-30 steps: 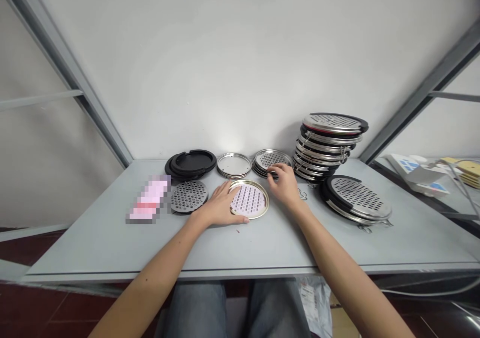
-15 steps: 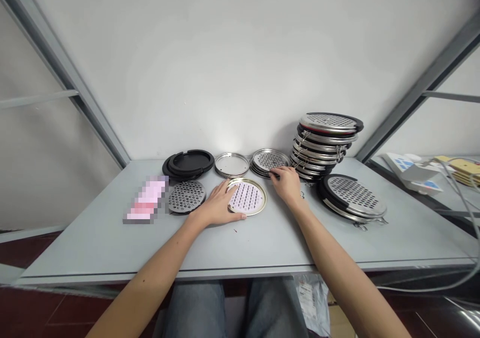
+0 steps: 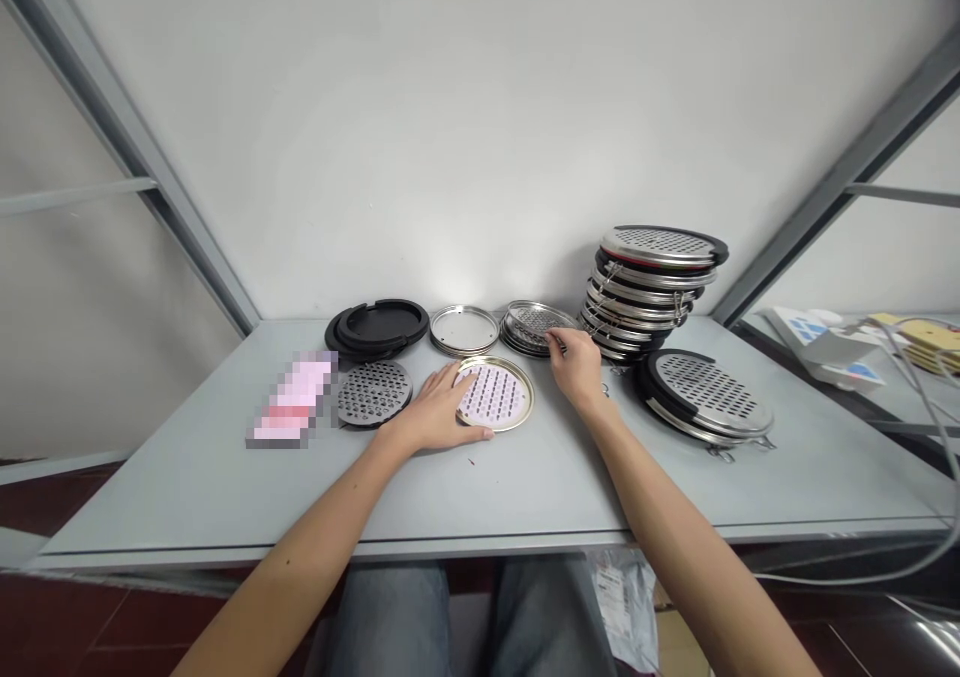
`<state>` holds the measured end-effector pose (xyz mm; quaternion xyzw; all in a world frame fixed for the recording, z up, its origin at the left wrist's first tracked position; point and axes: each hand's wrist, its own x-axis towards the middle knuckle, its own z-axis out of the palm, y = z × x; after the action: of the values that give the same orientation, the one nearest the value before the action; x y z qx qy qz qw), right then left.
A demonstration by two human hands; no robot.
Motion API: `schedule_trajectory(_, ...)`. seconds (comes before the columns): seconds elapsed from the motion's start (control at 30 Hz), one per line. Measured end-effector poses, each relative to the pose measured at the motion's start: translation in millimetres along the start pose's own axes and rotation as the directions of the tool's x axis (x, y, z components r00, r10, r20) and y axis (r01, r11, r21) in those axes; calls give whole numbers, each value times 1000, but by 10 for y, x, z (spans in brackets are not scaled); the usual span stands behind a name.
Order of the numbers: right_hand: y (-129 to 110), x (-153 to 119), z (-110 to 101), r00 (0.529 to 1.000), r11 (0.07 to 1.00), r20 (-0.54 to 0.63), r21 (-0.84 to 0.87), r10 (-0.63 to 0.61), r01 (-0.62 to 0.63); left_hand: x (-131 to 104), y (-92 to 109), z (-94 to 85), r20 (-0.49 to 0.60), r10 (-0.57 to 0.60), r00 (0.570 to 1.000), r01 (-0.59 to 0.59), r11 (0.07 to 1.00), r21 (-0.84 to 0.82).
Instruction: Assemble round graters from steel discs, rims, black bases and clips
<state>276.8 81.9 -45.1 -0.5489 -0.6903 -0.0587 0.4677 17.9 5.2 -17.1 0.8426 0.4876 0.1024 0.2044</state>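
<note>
My right hand (image 3: 577, 365) pinches the near edge of a round perforated metal disc (image 3: 534, 319), its near side lifted and tilted off the stack of metal discs (image 3: 517, 345). My left hand (image 3: 431, 409) lies open, fingers and thumb spread, around the left side of a gold-rimmed round dish (image 3: 527, 397). Inside that dish sits a pinkish-white slotted plate (image 3: 491, 395). Left of my left hand a grey perforated disc (image 3: 373, 392) rests on the table. Behind, plain round metal lids (image 3: 464, 327) are stacked.
Black round rings or trays (image 3: 382, 323) lie at the back left, near a pixelated pink rectangle (image 3: 292, 399). A tall stack of clipped, perforated metal-and-black rounds (image 3: 649, 292) stands at the back right. Similar rounds (image 3: 709, 395) lie in front of it. Grey posts flank the table (image 3: 555, 502).
My right hand has raised the near edge of the top perforated disc, which now tilts up from its stack. My left hand has stayed in place.
</note>
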Motion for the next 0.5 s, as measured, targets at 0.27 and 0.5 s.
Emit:
schedule_trajectory(0.27,-26,1,-24,1000,999,26,54,6,-7,4,-19,6,-14,17,1000,-18,1000,-10)
schedule_trajectory(0.5,-67,9,-74,998,1000,-61,16,-22,23,5,-22,15,-15,23,1000,-23,1000,3)
